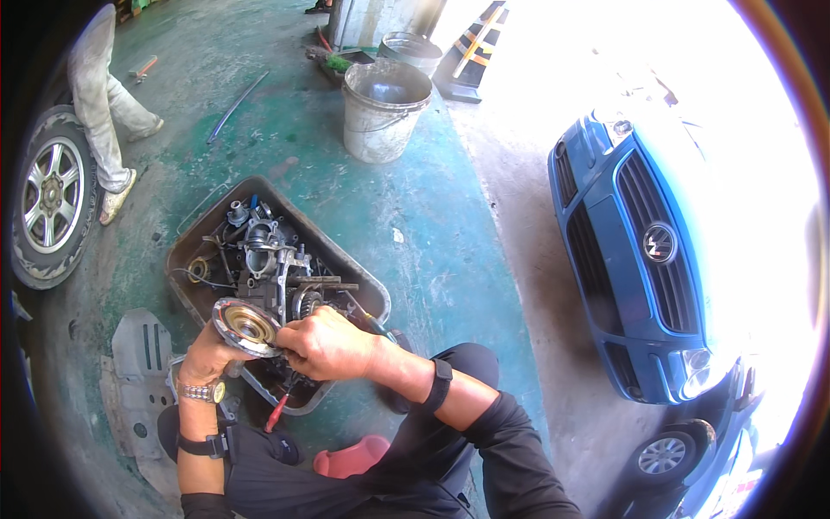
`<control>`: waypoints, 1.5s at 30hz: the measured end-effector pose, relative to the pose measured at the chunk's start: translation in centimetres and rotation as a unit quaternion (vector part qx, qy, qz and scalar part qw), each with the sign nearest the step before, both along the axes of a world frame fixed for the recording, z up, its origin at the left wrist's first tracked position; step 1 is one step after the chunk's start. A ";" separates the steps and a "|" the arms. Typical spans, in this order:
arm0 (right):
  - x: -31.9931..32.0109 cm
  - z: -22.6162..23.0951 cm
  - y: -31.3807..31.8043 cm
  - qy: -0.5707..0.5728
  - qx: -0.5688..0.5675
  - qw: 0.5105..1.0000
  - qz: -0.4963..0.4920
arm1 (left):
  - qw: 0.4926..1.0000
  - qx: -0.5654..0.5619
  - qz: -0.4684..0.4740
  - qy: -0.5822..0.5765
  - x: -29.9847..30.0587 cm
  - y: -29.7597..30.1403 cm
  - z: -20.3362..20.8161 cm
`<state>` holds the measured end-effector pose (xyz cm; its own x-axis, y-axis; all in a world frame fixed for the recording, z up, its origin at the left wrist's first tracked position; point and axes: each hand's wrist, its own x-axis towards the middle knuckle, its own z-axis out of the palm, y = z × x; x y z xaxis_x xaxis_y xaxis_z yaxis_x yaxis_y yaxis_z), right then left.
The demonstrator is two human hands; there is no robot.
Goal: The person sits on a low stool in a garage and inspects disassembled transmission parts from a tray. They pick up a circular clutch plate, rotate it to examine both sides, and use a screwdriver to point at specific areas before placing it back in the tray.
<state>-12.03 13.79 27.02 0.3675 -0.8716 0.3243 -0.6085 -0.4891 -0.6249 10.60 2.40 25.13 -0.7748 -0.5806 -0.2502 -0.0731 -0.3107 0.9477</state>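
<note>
My left hand (207,355) grips a round metal part (248,326) with stepped rings inside, holding it tilted over the near side of a tub. My right hand (324,342) is closed in a fist, its fingertips against the right edge of that part; what they pinch, if anything, is hidden. Just beyond my hands, a disassembled gearbox-like metal assembly (264,259) lies in the grey plastic tub (360,274). A toothed gear (309,303) shows right behind my right hand. Near the tub's front lies a red-handled tool (277,413).
A red plastic stool (353,457) is between my legs. A grey metal plate (143,381) lies left of the tub. Further off are a wheel (54,195), a person's legs (101,95), a bucket (385,112), a striped cone (475,52) and a blue car front (627,251).
</note>
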 end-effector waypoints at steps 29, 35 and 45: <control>0.9 -0.6 0.0 -0.003 -0.055 0.998 -0.005 | 1.000 -0.008 -0.014 -0.002 0.1 0.2 0.2; 0.6 0.1 0.0 -0.052 -0.047 0.998 -0.007 | 1.000 0.001 -0.002 0.010 0.1 0.2 0.1; 0.3 1.3 -0.6 -0.177 0.102 0.974 -0.100 | 0.998 0.025 0.008 0.062 0.3 0.8 2.1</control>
<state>-11.71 13.23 28.31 0.0795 -0.9740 0.2120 -0.4072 -0.2259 -0.8850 10.94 3.18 27.22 -0.7924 -0.5821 -0.1823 0.0482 -0.3577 0.9326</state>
